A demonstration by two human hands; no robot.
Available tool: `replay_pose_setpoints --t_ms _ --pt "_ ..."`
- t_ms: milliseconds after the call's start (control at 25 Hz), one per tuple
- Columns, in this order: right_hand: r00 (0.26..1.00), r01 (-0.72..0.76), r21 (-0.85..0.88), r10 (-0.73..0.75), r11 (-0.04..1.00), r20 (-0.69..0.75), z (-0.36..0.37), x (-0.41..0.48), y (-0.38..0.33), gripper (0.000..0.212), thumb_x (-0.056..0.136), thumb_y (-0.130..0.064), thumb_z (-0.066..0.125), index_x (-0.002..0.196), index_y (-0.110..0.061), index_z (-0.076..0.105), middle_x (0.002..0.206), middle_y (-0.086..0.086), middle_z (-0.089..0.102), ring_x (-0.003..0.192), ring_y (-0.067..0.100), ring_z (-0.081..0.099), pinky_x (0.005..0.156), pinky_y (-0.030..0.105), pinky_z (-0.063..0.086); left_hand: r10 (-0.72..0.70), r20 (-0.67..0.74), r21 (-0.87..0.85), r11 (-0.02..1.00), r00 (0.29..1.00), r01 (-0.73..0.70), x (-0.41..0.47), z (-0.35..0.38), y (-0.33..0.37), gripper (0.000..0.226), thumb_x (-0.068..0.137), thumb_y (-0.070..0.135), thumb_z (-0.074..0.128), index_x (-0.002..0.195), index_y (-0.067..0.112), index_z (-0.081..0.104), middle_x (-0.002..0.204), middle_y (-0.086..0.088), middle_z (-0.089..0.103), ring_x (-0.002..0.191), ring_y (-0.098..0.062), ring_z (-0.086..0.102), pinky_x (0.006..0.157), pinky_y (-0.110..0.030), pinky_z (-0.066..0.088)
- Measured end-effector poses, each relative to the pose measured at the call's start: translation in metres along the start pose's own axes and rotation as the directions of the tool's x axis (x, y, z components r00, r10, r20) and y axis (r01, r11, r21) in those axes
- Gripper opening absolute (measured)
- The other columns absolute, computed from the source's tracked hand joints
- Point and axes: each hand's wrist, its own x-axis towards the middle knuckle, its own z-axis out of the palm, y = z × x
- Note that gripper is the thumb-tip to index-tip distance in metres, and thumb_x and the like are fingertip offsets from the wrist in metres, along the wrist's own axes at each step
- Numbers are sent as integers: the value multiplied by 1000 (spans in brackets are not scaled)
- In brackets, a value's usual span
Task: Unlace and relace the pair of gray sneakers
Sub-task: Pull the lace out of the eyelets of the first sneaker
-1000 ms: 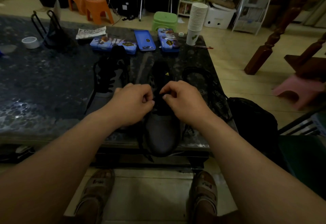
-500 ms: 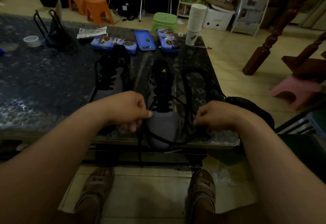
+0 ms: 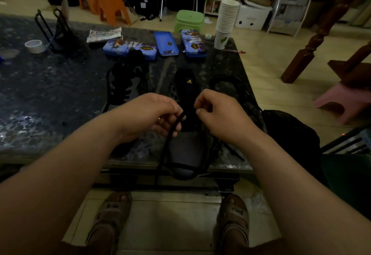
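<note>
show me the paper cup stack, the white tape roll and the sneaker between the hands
paper cup stack (image 3: 226, 21), head view, middle of the stack
white tape roll (image 3: 37, 50), head view, outer wall
sneaker (image 3: 186, 151), head view, gray toe

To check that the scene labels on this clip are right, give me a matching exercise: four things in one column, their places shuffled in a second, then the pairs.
Things
1. stack of paper cups
2. roll of white tape
3. pink stool
4. black lace

Places
A. on the floor, to the right of the table
B. at the table's far right corner
C. gripped in the left hand
D. on the table's left part, beside the black wire rack

Pairs: 1-B, 2-D, 3-A, 4-C
</note>
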Motion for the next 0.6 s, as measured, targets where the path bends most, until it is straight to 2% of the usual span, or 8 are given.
replay_pose_setpoints --t_ms 40,80,160,200,320,400,520,600 --pt "1000 0 12 0 1000 -8 2 1 -3 9 96 -27 63 101 -30 70 92 -11 68 89 10 63 79 34 53 -11 61 -53 999 998 14 -2 -4 2 25 107 14 48 103 8 72 82 -14 73 73 -26 71 72 -38 55" --pt "1000 -15 20 15 1000 -8 5 2 -7 11 98 -34 61 100 -30 71 93 -11 69 90 11 64 80 35 53 -5 55 -26 1000 998 6 -2 -5 1 20 107 11 50 106 7 70 83 -14 73 71 -25 71 67 -34 56" --pt "998 -59 -8 59 998 0 13 4 -13 21 96 -49 61 97 -31 71 87 -11 67 87 13 64 75 36 53 48 -116 147 989 992 -31 4 -4 -6 5 102 8 61 102 8 66 83 -15 70 68 -23 71 59 -30 59" --pt "998 -70 -42 70 997 2 17 5 -15 21 93 -50 64 96 -31 71 83 -11 64 84 13 63 72 35 52 78 -185 222 974 980 -36 7 -3 -9 3 99 8 66 100 10 63 82 -14 69 67 -21 72 59 -31 61" --pt "995 -75 -47 78 996 65 19 10 -19 8 88 -32 71 95 -30 73 73 -14 58 76 9 58 68 28 45 152 -202 386 920 967 -64 13 0 -19 15 94 12 73 99 16 60 77 -5 68 61 -12 68 61 -33 60" --pt "987 -82 -34 86 996 135 15 9 -19 12 87 -23 71 97 -27 76 72 -13 59 71 6 56 64 25 43 230 -174 467 875 957 -126 11 1 -21 18 93 14 74 101 22 60 74 2 67 59 -6 62 62 -32 55" --pt "986 -54 -68 64 996 154 14 7 -17 10 89 -20 72 98 -24 76 73 -14 58 73 4 55 59 15 38 333 -135 560 803 933 -206 8 1 -22 18 94 17 73 105 27 62 78 6 65 61 0 54 64 -27 49" --pt "991 -26 -76 36 997 127 16 7 -15 6 92 -23 71 97 -24 75 76 -14 59 76 4 55 58 15 36 347 -127 582 785 929 -213 8 0 -23 17 94 22 73 104 32 63 80 8 64 65 0 55 66 -28 50"
